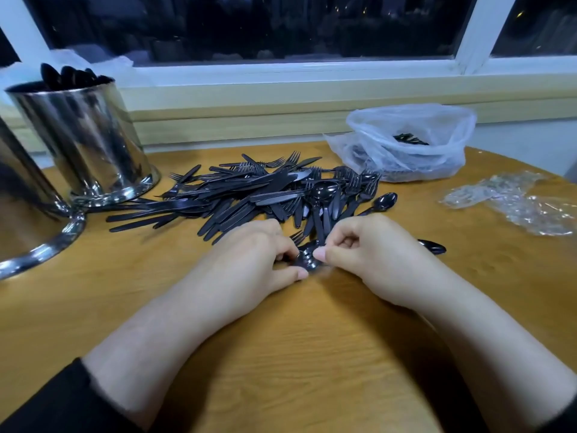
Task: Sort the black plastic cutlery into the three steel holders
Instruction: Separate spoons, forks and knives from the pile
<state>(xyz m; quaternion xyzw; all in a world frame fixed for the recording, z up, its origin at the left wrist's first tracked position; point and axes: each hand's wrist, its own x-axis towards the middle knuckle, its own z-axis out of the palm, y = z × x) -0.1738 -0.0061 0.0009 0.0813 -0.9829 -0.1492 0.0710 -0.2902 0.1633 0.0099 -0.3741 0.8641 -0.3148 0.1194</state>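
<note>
Your hands (307,257) hide the pinched cutlery | near holder (28,214) cut off at left edge | bag (412,142) contents unclear

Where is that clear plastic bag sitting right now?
The plastic bag sits at the table's far right, below the window sill, just right of the cutlery pile.
</note>
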